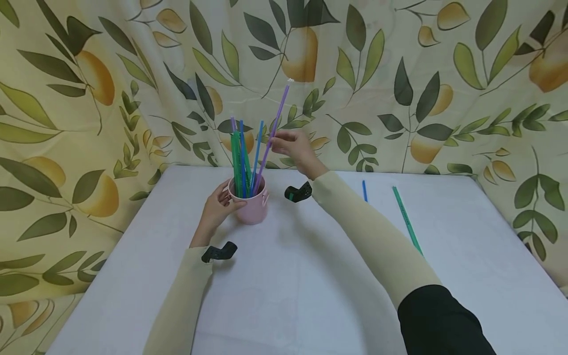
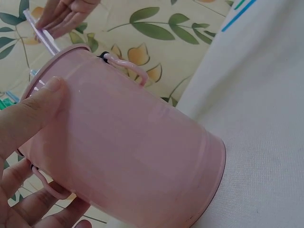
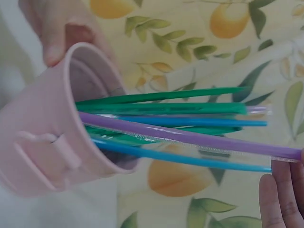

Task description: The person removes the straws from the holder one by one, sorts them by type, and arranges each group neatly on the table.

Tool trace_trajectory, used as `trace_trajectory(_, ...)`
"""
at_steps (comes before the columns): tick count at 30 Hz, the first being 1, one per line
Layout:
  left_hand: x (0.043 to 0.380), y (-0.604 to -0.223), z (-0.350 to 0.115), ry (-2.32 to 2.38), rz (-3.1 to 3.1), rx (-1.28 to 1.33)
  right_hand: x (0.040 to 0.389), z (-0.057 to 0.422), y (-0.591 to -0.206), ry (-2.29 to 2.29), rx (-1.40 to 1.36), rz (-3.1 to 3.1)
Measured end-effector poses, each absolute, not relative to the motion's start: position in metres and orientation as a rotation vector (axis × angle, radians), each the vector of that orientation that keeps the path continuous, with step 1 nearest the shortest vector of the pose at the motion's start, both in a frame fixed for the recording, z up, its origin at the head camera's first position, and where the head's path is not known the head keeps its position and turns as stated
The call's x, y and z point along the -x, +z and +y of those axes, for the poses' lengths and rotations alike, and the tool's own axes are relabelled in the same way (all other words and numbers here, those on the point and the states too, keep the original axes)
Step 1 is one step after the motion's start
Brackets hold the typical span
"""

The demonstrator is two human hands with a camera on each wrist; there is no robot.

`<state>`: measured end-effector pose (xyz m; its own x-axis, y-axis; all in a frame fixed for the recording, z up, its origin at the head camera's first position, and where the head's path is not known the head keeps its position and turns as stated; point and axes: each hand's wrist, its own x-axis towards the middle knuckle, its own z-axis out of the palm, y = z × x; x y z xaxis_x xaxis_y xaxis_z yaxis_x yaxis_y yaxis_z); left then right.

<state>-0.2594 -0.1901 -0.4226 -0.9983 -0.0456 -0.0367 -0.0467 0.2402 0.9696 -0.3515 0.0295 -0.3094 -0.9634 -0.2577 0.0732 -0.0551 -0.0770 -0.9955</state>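
Note:
A small pink metal bucket (image 1: 252,213) with side handles stands on the white table near its far edge. My left hand (image 1: 215,211) grips it at the left, thumb (image 2: 35,111) across the wall below the rim and fingers around the side by a handle. With its fingertips my right hand (image 1: 296,149) pinches a purple straw (image 1: 280,108) in a clear wrapper. The straw leans to the right, its lower end inside the bucket and hidden by the wall. Several green straws (image 3: 161,96), blue straws (image 3: 190,159) and another purple straw (image 3: 259,109) stand in the bucket too.
A blue straw (image 1: 365,190) and a green straw (image 1: 406,217) lie on the white tabletop (image 1: 275,296) to the right, partly behind my right sleeve (image 1: 377,231). A leaf-and-fruit patterned cloth (image 1: 337,113) hangs right behind the table.

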Motion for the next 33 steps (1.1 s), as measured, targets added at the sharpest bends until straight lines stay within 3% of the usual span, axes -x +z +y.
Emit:
trace_trajectory(18,0.258,-0.424,-0.191,1.91,2.492,0.069,0.33,0.07,-0.278,-2.308,0.441,1.943)
trace_trajectory(33,0.255,-0.421,-0.191,1.926,2.487,0.039,0.324,0.108,-0.288,-2.143,0.402,2.15)
